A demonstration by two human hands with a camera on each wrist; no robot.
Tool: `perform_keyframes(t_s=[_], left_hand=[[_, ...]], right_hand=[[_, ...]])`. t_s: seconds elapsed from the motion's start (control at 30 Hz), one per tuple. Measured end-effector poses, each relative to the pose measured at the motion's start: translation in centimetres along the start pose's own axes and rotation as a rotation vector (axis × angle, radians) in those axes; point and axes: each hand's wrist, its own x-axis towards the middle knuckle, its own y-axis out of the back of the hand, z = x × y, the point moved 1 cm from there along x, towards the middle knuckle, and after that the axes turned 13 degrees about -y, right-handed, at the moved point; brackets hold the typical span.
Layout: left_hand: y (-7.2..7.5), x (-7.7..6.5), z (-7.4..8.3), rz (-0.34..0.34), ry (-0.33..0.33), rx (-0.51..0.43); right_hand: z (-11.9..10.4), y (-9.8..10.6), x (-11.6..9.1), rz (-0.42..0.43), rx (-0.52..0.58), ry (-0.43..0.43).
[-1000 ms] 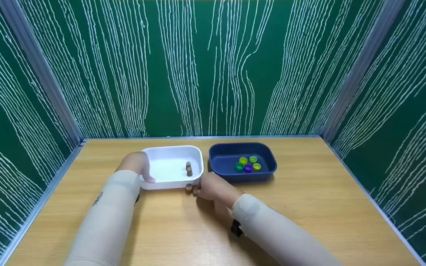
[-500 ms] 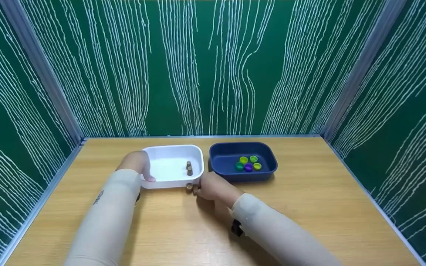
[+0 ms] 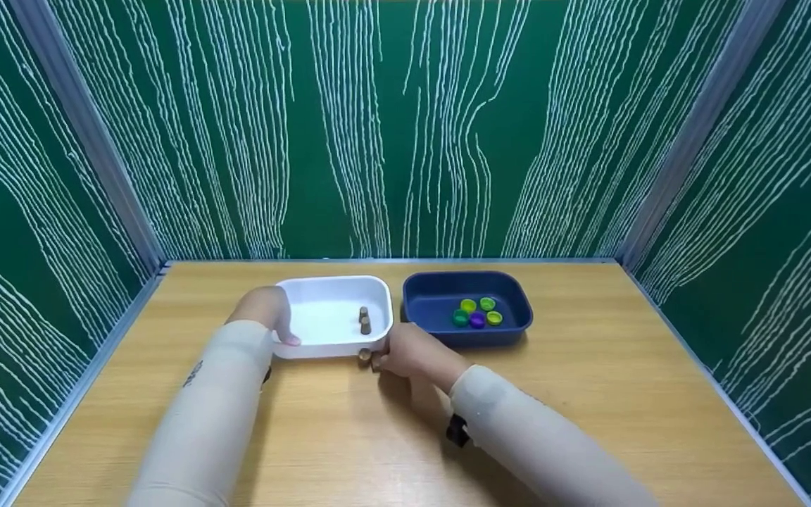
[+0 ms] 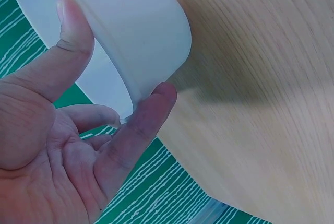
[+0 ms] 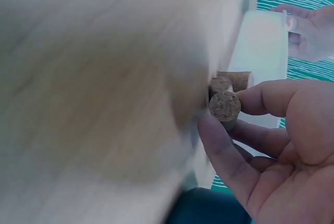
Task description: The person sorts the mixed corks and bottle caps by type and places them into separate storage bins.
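Note:
My left hand holds the left end of a white plastic tub; in the left wrist view the thumb lies along the rim and the fingers reach round the corner. Just outside the tub's front right corner, my right hand pinches a cork between thumb and fingers. Its round end faces the right wrist camera. Right beside it on the table stands another cork, close against the tub's front wall. Inside the tub, towards the right end, are two more corks, one behind the other.
A dark blue tub stands to the right of the white one, a narrow gap between them. Several small round caps in yellow, green and purple lie in it. Green walls with white streaks border the wooden table at the back and sides.
The head view has shifted slightly, so everything appears a little further right. Both hands, the tubs and the corks keep their places relative to one another.

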Motion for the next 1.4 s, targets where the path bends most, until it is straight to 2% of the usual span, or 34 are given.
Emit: perform_keyframes(t_s=[0.17, 0.43, 0.57, 0.7, 1.07, 1.17, 1.4], left_hand=[[-0.1, 0.1, -0.3, 0.004, 0.007, -0.028], [-0.2, 0.7, -0.5, 0.012, -0.014, -0.005], [-0.2, 0.9, -0.6, 0.005, -0.014, -0.010], [0.2, 0.3, -0.4, -0.007, 0.001, -0.031], [0.8, -1.2, 1.3, -0.035, 0.070, -0.055], [0.7, -0.9, 1.1, -0.033, 0.066, -0.055], [-0.3, 2.0, -0.6, -0.008, 0.045, -0.014]], right_hand=[[-0.7, 1.1, -0.4, 0.048, -0.083, 0.008], [-1.6, 2.4, -1.1, 0.091, -0.186, 0.008], [-2.1, 3.2, -1.3, 0.078, -0.160, 0.000], [-2.6, 4.2, -1.5, 0.068, -0.095, -0.005], [-4.4, 5.4, -0.7, 0.129, -0.045, 0.074], [-4.9, 5.4, -0.1, 0.134, -0.014, 0.083], [-5.7, 5.1, 1.5, 0.160, 0.033, 0.126]])
